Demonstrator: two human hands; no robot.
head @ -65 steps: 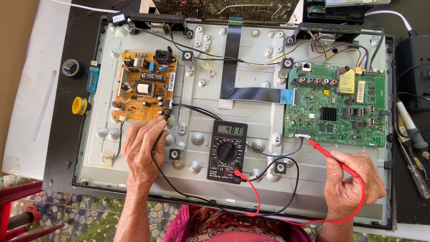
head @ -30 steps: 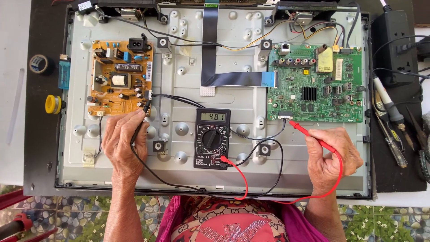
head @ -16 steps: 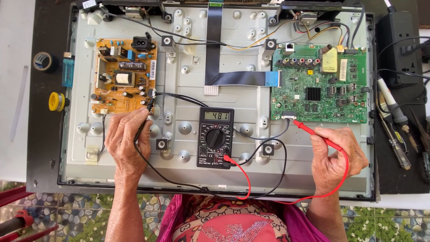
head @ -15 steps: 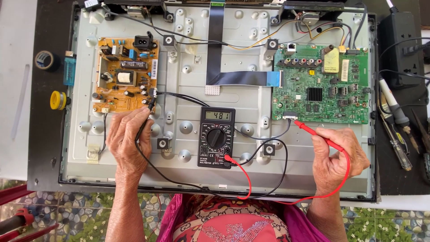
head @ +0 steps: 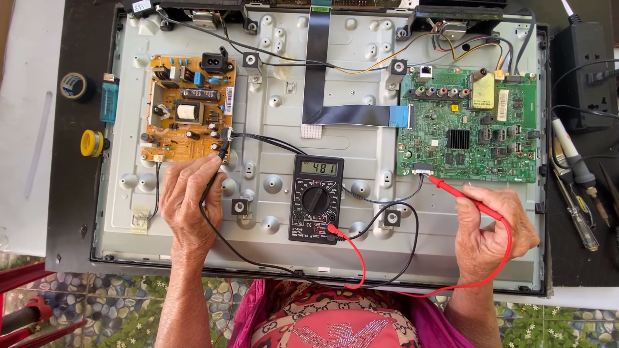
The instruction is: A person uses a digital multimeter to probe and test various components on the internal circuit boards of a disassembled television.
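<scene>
An opened flat television back panel (head: 361, 154) lies face down before me. My left hand (head: 189, 201) grips a black test probe (head: 219, 156) whose tip touches the lower right corner of the orange power board (head: 187, 109). My right hand (head: 491, 231) holds a red test probe (head: 454, 191) with its tip at a white connector on the lower left edge of the green main board (head: 471, 129). A black digital multimeter (head: 315, 198) lies between my hands, its display lit, with red and black leads running from it to the probes.
A roll of black tape (head: 74, 85), a yellow solder spool (head: 91, 143) and a small blue device (head: 108, 103) lie left of the panel. A soldering iron (head: 570, 154), a screwdriver (head: 580, 219) and a black power strip (head: 583, 77) sit at the right. A flat ribbon cable (head: 319, 71) crosses the panel.
Both hands keep their probes on the same points. Only the camera view has shifted slightly; the meter display still shows a reading.
</scene>
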